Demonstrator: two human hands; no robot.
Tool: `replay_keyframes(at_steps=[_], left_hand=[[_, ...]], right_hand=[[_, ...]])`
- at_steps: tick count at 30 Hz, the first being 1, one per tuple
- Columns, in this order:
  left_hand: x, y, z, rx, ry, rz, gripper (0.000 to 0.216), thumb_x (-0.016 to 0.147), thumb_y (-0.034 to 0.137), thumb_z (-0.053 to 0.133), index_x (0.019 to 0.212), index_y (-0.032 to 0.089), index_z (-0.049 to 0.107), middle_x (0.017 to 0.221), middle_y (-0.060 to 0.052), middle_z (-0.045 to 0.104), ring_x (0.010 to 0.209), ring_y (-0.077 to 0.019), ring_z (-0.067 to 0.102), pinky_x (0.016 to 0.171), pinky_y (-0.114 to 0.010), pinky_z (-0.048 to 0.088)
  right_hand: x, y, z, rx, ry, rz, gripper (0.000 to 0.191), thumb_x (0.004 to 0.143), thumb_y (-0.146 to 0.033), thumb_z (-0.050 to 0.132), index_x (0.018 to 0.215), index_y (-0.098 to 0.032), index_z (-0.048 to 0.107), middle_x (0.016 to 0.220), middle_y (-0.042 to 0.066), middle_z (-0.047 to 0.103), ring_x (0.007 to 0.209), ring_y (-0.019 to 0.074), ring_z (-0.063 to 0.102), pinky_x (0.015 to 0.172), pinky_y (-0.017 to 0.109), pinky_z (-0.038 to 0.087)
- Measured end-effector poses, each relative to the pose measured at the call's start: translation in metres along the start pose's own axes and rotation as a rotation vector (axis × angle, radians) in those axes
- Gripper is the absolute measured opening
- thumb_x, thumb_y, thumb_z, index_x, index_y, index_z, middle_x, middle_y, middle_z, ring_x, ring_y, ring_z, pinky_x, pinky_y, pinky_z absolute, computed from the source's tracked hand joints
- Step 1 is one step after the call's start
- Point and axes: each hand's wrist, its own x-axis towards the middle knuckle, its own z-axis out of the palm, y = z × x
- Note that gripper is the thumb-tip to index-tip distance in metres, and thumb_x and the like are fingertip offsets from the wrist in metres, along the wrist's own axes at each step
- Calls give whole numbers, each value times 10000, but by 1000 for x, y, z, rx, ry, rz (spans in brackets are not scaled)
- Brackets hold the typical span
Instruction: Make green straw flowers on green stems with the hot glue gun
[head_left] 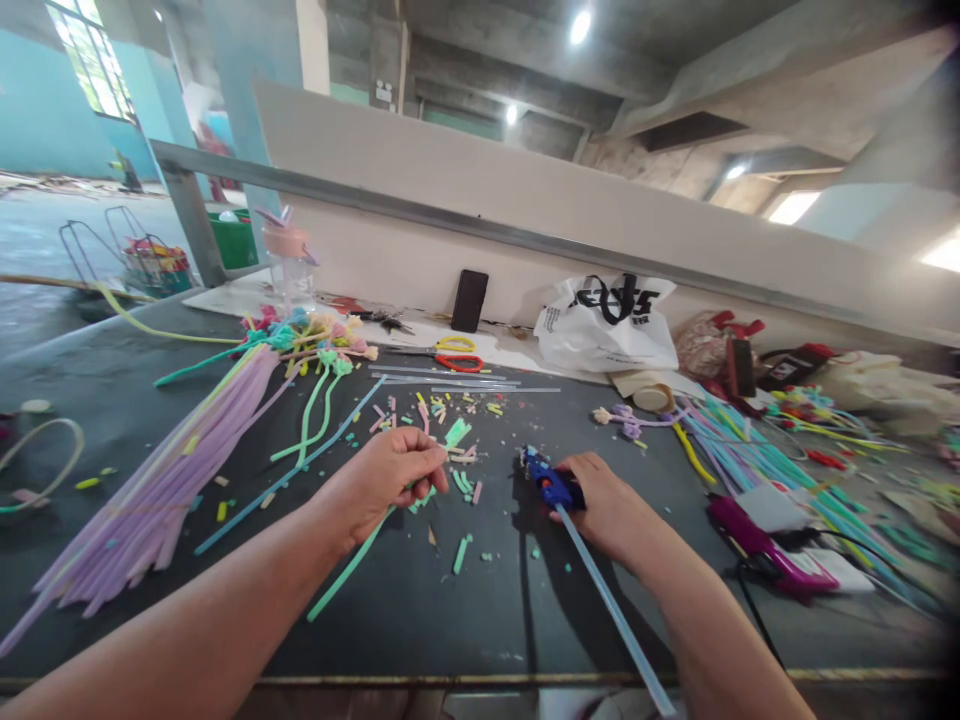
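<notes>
My left hand [405, 465] is closed in a pinch on a green fuzzy stem [346, 575], whose long end slants down toward the front edge. A light green tuft [457, 432] shows just beyond the fingertips; whether it joins the stem I cannot tell. In my right hand [606, 500] is a blue hot glue gun [553, 487], nozzle pointing away from me, fingers wrapped round it. From its rear a long clear glue stick [615, 615] runs toward the front edge. Small green offcuts [463, 553] lie between the hands.
At left lies a bundle of lilac fuzzy stems [180, 470] with knotted colourful ends. Scissors [459, 362], spare glue sticks [495, 383] and a phone [469, 300] sit toward the back. A white bag [607, 330], more stems [742, 460] and a magenta device [772, 550] occupy the right.
</notes>
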Motion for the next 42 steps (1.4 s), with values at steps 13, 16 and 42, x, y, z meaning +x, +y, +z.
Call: replay_keyframes(at_steps=[13,16,42], left_hand=[[0,-2,1,108,-21,-7,238,733,348,608,657,138,525,608,7,601,460,-39,407,420,-145,246],[-1,-2,3,129,-25,-20,239,741,354,603,668,141,522,624,3,608,467,-38,404,437,-143,258],[-2,-13,10,345,-222,-97,203,705,332,601,723,130,589,513,11,605,395,-52,375,399,-172,229]], right_hand=[[-19,-93,2,139,-43,-475,236,795,-51,481,906,-218,606,902,25,629,904,156,547,791,303,368],[-16,-109,17,85,-116,-473,222,776,-35,473,838,-205,601,855,22,615,880,155,535,762,300,348],[-30,-91,-7,-40,374,-337,200,793,-42,442,737,-191,563,778,12,601,751,162,513,847,365,225]])
